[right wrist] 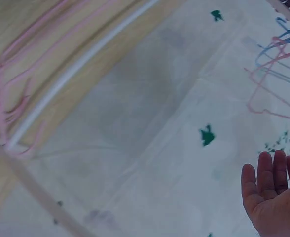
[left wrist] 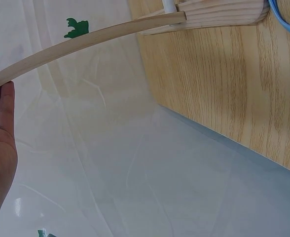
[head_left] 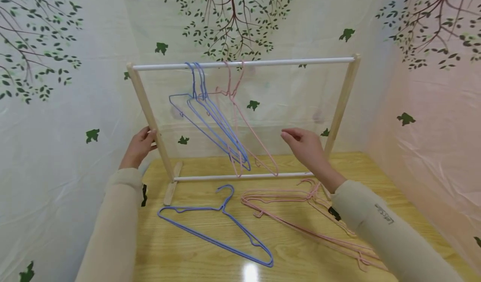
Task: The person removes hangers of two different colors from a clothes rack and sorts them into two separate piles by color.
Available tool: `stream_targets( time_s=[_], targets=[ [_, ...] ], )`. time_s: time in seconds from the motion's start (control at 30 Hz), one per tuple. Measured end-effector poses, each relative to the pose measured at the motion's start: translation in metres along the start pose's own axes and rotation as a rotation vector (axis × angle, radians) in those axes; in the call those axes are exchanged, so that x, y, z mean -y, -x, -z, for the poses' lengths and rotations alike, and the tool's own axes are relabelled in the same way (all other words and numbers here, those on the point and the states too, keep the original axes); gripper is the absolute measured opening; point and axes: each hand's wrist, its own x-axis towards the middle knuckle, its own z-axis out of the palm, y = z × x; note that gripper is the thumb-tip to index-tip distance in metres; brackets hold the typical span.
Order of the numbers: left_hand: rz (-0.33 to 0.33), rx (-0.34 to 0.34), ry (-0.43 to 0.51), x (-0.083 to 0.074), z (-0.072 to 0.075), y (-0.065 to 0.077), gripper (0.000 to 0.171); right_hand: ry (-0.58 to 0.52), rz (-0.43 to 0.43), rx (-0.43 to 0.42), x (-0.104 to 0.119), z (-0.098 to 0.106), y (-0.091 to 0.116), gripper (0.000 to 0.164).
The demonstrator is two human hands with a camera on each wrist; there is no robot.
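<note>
A small clothes rack with a white top rail (head_left: 293, 61) and wooden posts stands on the table. My left hand (head_left: 140, 146) holds its left post (head_left: 148, 110); in the left wrist view, the fingers (left wrist: 6, 108) reach up to the wood. Blue hangers (head_left: 210, 125) hang left of the rail's middle, with two pink hangers (head_left: 257, 138) just right of them. My right hand (head_left: 302, 146) is raised right of the pink hangers, fingers loosely bent, holding nothing. The right wrist view also shows this hand (right wrist: 273, 197) without anything in its palm.
A blue hanger (head_left: 214, 241) lies flat on the wood-grain table (head_left: 180, 257) in front of the rack. Several pink hangers (head_left: 285, 220) lie to its right, partly beneath my right forearm. The rack's white lower rail (head_left: 210, 177) runs low behind them. A leaf-patterned sheet (head_left: 285, 98) covers the background.
</note>
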Motion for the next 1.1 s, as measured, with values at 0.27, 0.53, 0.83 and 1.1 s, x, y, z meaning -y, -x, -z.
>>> stream_targets(
  time_s=[0.27, 0.53, 0.83, 1.1],
  targets=[
    [0.002, 0.0, 0.003, 0.001, 0.002, 0.0, 0.062, -0.051, 0.038, 0.03, 0.05, -0.033, -0.01, 0.04],
    [-0.023, 0.001, 0.001, -0.001, 0.002, 0.001, 0.061, -0.015, 0.011, -0.015, 0.057, -0.052, -0.012, 0.037],
    [-0.027, 0.005, -0.008, -0.001, 0.002, 0.002, 0.06, 0.004, 0.035, -0.058, 0.058, -0.058, -0.011, 0.027],
    [-0.014, 0.005, 0.017, -0.002, 0.0, 0.002, 0.057, 0.029, 0.04, -0.131, 0.052, -0.058, -0.014, 0.027]
  ],
)
